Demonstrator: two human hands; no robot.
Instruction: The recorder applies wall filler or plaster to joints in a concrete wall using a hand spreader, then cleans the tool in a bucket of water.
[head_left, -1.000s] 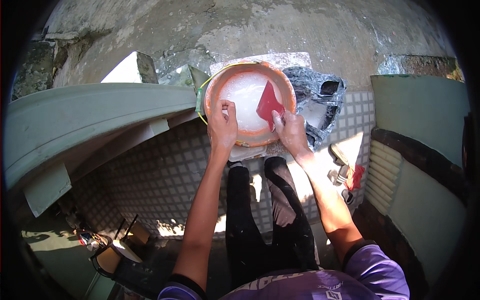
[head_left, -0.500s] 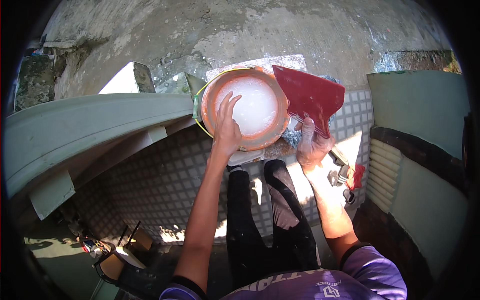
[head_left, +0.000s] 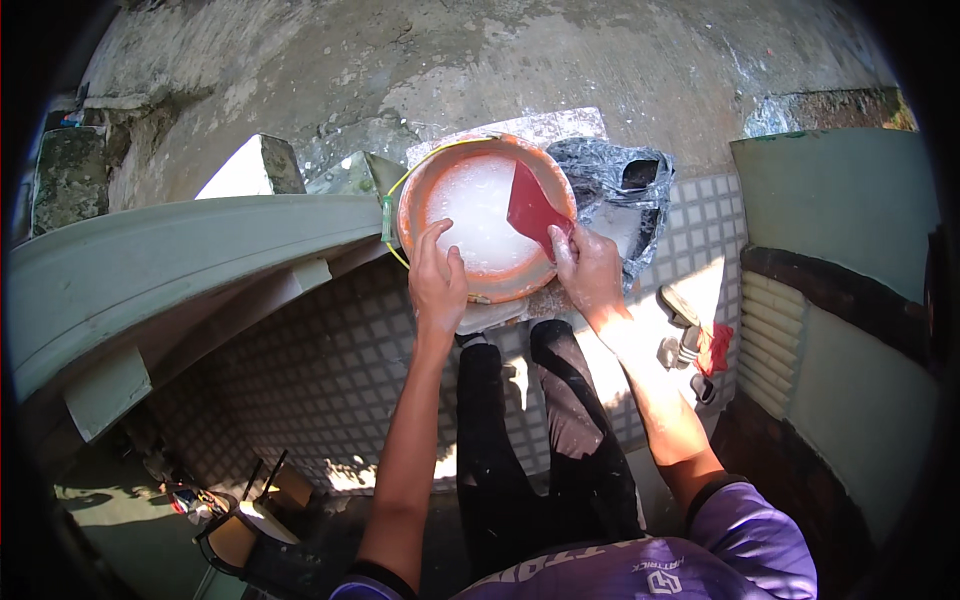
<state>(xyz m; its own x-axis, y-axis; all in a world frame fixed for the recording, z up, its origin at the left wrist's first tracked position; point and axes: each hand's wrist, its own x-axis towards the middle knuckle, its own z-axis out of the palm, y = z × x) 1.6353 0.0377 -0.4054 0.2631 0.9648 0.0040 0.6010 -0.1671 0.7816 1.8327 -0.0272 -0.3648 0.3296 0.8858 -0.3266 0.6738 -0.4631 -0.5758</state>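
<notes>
An orange bucket [head_left: 420,180] with a yellow wire handle and green grip [head_left: 387,219] holds white foamy liquid [head_left: 465,200]. My left hand [head_left: 437,282] rests over the bucket's near-left rim, fingers apart and slightly bent, with nothing visible in them. My whitened right hand [head_left: 590,268] grips a flat red scraper [head_left: 531,207] whose blade dips over the liquid inside the bucket's right side. Crumpled dark plastic sheeting [head_left: 645,195] lies right of the bucket, on or beside a pale speckled slab [head_left: 505,125].
A pale green ledge [head_left: 200,250] runs along the left, and a green wall [head_left: 830,200] stands at right. Sandals [head_left: 680,305] and a red bag [head_left: 712,348] lie on the tiled floor [head_left: 300,400]. A chair [head_left: 235,540] is at lower left, rough concrete [head_left: 480,60] beyond.
Half a second ago the red scraper was out to the right of the bucket, blade broadside; now it is back over the liquid. My left hand has drawn back toward the near rim.
</notes>
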